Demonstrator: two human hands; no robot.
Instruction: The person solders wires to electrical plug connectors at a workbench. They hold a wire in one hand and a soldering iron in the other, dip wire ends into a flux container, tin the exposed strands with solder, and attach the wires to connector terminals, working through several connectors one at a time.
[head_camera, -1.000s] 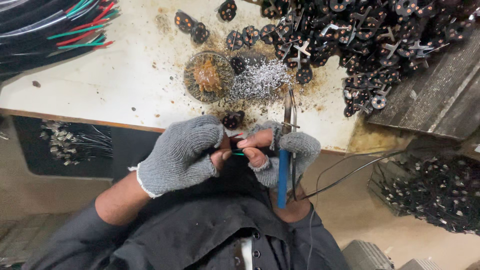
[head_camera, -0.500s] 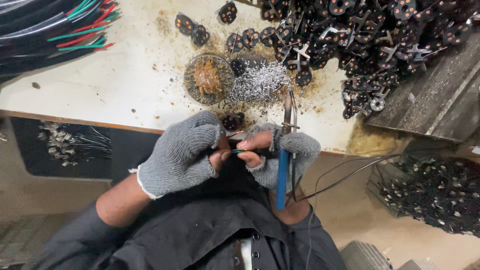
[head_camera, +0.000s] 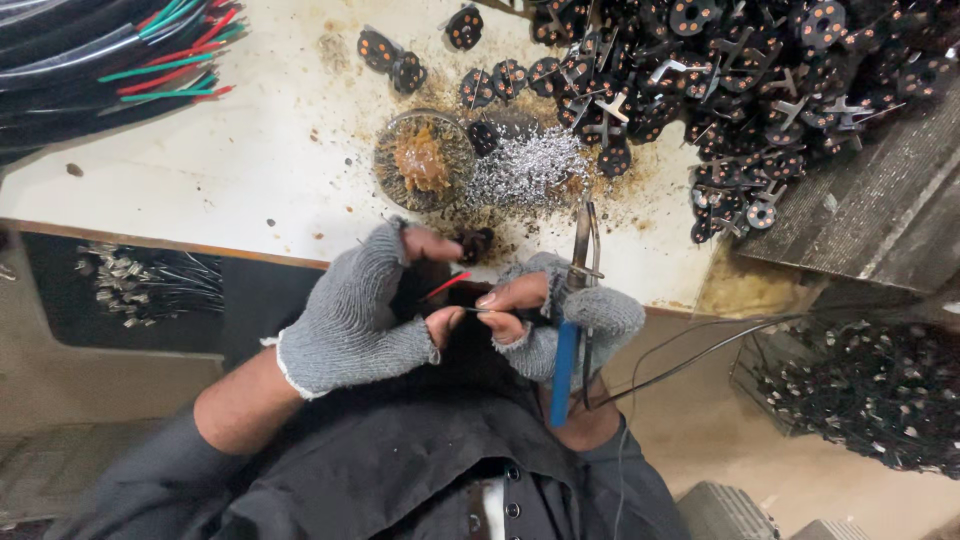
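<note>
My left hand (head_camera: 358, 312), in a grey fingerless glove, pinches a thin wire with a red end (head_camera: 447, 286) close to my chest. My right hand (head_camera: 560, 312), gloved the same way, grips a blue-handled soldering iron (head_camera: 566, 360) whose metal tip (head_camera: 583, 232) points up toward the bench, and its fingers also pinch the wire. A small black round part (head_camera: 474, 243) lies on the bench edge just above the hands. Both hands meet over my dark jacket.
A round tin of brown flux (head_camera: 424, 160) and a heap of silver solder bits (head_camera: 522, 170) sit on the stained white bench (head_camera: 250, 180). Several black disc parts (head_camera: 740, 90) are piled at the right. Coloured cables (head_camera: 110, 60) lie top left. A crate of black parts (head_camera: 870, 400) stands lower right.
The hands have shifted slightly apart and the wire's red end now shows between them. The soldering iron stays upright in my right hand.
</note>
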